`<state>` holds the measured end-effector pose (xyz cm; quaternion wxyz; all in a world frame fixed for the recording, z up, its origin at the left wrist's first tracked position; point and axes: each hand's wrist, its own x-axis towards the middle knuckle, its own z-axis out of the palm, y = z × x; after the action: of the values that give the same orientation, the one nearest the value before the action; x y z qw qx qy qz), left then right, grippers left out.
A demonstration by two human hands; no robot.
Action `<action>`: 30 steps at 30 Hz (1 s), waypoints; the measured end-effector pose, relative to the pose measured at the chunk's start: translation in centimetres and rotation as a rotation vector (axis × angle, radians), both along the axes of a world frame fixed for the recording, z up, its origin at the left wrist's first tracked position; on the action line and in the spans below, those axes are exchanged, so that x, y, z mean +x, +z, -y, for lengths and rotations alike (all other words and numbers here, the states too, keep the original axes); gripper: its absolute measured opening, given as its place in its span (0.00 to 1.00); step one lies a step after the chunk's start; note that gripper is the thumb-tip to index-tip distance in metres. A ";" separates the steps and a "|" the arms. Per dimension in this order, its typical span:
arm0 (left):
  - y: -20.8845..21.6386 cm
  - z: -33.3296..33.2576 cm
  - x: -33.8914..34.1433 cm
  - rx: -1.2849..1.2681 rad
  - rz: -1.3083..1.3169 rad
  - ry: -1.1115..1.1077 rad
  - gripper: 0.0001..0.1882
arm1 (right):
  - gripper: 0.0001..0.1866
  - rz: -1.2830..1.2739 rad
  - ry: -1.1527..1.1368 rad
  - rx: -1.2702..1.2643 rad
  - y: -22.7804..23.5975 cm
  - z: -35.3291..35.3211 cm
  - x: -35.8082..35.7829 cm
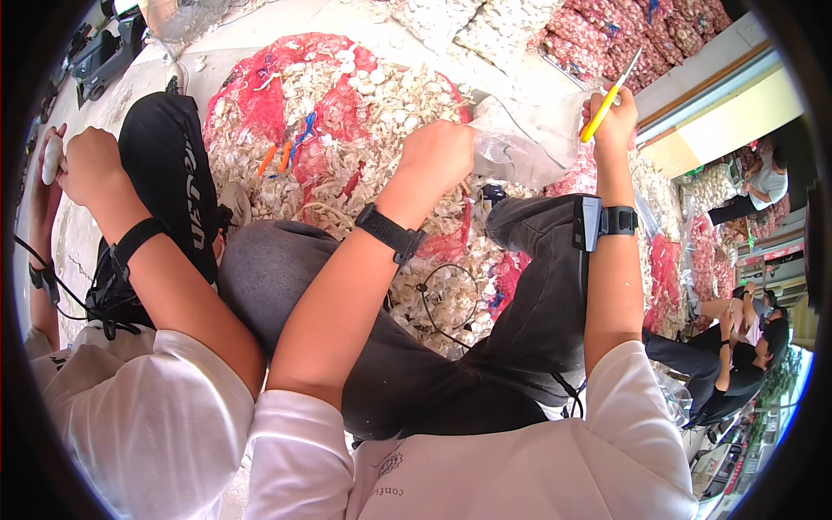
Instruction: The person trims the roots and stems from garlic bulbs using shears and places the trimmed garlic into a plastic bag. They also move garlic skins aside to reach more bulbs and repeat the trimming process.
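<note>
And here I am, right hand [614, 117] clamped around a yellow-handled knife [593, 127], blade pointing up and away past my knuckles! Over to my left hand [438, 158]: fingers curled tight, seemingly pinching the near side of a clear plastic bag [529, 143], which spans the gap between my two grips (whatever is tucked behind those knuckles, I can't tell).

So how far along? Below and beyond my left fist spreads a broad heap of garlic and loose skins [407, 91], so I'd judge plenty of trimming is done. The bag looks mid-handling to me, not yet set down; its contents are too hazy to call. And what's left? Just beyond my knife hand, red mesh sacks of bulbs [598, 48] are piled up, which suggests plenty remaining.
</note>
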<state>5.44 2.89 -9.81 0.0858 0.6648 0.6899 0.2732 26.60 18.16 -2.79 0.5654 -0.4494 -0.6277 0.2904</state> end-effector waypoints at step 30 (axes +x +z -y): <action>-0.8 -4.2 1.2 -0.110 -0.013 0.041 0.11 | 0.16 0.094 0.145 -0.011 3.4 2.9 1.1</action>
<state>6.64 7.10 -10.59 0.1121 0.6468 0.7178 0.2322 27.66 15.29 0.65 0.5103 -0.4190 -0.6828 0.3129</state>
